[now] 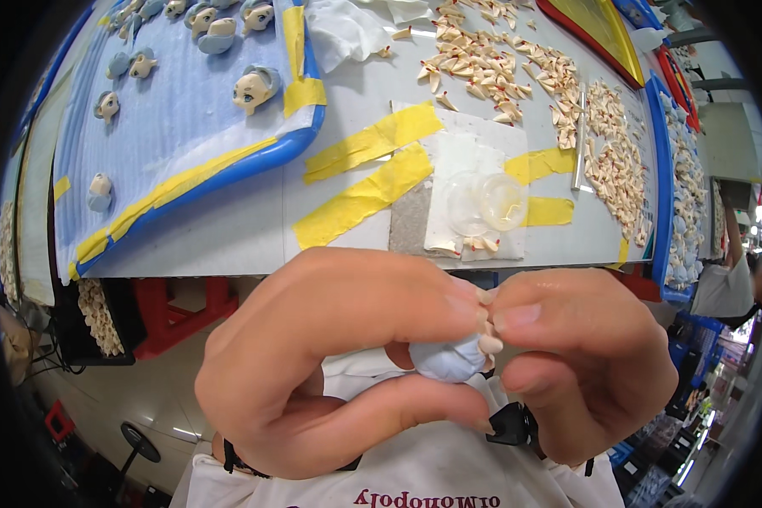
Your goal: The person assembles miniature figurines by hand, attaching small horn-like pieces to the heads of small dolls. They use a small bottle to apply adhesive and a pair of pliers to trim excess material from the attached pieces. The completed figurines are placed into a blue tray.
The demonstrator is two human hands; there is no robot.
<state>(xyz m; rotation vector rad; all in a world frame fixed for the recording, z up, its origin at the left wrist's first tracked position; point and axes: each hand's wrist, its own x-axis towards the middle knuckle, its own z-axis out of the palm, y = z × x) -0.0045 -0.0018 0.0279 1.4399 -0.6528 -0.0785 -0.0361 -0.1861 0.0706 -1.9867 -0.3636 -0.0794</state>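
Note:
My left hand [330,330] is closed around a small doll head [447,361] with pale blue hair, pinching it between thumb and fingers in front of my body. Small beige parts [489,344] stick out on the head's right side; whether they are ears or face parts is hard to tell. From the right, my right hand [584,347] is curled, its forefinger pressing against these beige parts and its thumb slightly below. The face of the doll head is hidden from view.
At the left lies a blue-rimmed tray [271,152] lined with pale cloth, carrying several doll heads [256,90]. Many small beige pointed pieces [474,63] with red tips cover the table's far right. Yellow tape [372,140] flanks a white board with clear round lids [501,203].

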